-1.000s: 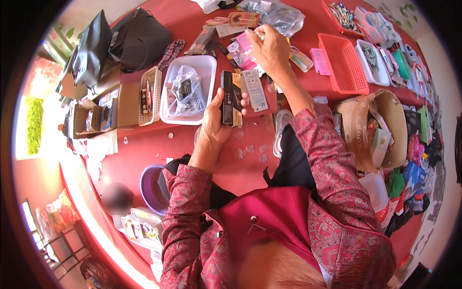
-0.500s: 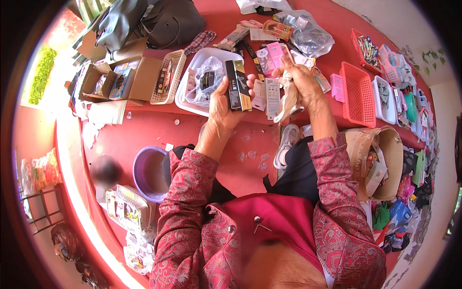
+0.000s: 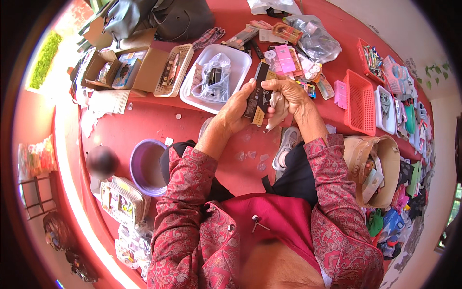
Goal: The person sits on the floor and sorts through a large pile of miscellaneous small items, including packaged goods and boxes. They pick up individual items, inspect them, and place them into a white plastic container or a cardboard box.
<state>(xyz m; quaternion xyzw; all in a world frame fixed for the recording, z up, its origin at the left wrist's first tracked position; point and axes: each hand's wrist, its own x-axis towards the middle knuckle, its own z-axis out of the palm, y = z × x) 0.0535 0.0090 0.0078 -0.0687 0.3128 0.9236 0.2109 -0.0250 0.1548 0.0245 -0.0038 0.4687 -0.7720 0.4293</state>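
Observation:
A slim black and gold cardboard box (image 3: 256, 100) is held tilted in front of me, with my left hand (image 3: 234, 110) closed on its left side. From the other side, my right hand (image 3: 294, 98) grips a crumpled beige cloth (image 3: 277, 107), its thumb reaching the box. The cloth hangs below the right fingers, close beside the box. Just beyond my left hand stands a white plastic tub (image 3: 240, 52); in it lies a clear plastic bag (image 3: 216, 86) with dark boxes inside.
Pink packets (image 3: 285, 59) and other small packages are piled on the red surface beyond my hands. A red basket (image 3: 360, 102) is at right, above an open cardboard carton (image 3: 356, 164). At left are a purple bucket (image 3: 147, 167) and a cream basket (image 3: 174, 70).
My hands have come together. The box, held upright in my left hand before, now leans to the right, and the right thumb and cloth have moved in against it.

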